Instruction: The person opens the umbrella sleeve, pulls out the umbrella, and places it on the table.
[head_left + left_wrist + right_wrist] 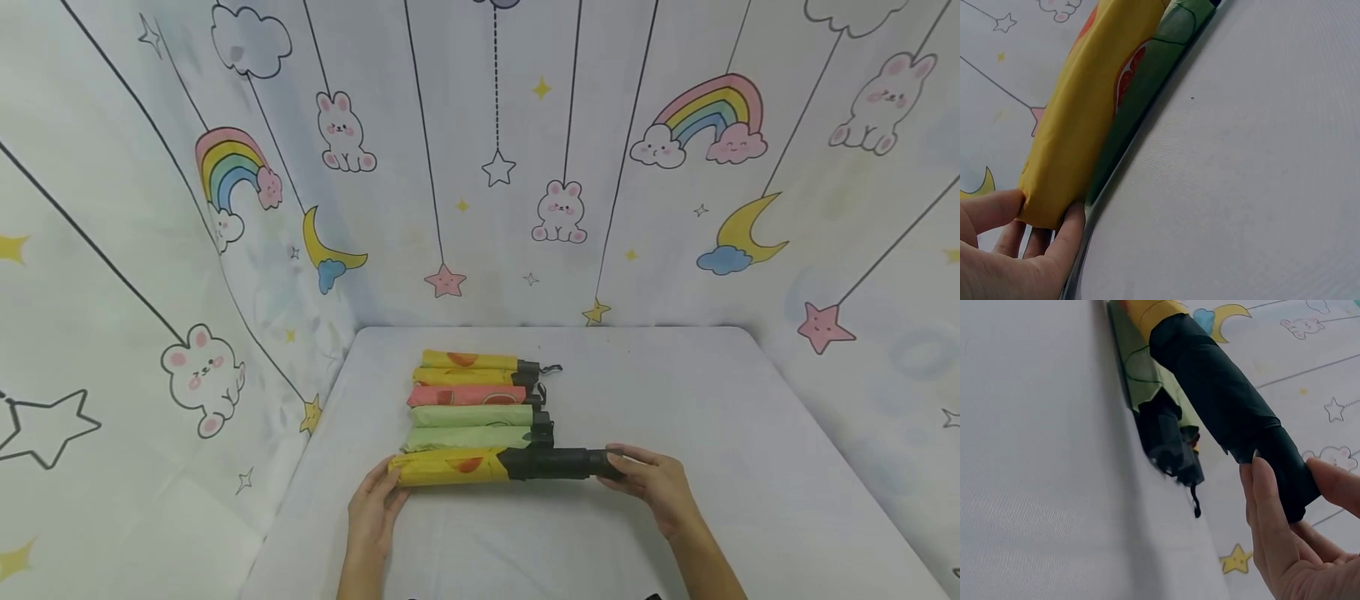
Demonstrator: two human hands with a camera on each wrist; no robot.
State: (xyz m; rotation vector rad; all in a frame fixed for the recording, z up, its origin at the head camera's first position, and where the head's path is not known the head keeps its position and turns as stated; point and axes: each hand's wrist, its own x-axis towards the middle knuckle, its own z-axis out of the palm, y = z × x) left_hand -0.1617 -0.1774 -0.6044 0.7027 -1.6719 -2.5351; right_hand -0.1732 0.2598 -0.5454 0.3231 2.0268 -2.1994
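Observation:
A folded yellow umbrella with an orange fruit print and a long black handle part is held level between both hands, at the near end of a row of folded umbrellas. My left hand pinches its yellow end, thumb on one side and fingers on the other, as the left wrist view shows. The tip of the black handle is gripped by my right hand. In the right wrist view that handle stands off the white tabletop. Just beyond lies a green umbrella, apart from both hands.
Farther back in the row lie another green umbrella, a red one and two yellow ones, the farthest yellow umbrella with a wrist strap. They rest on a white table. A patterned cloth wall encloses the back and sides.

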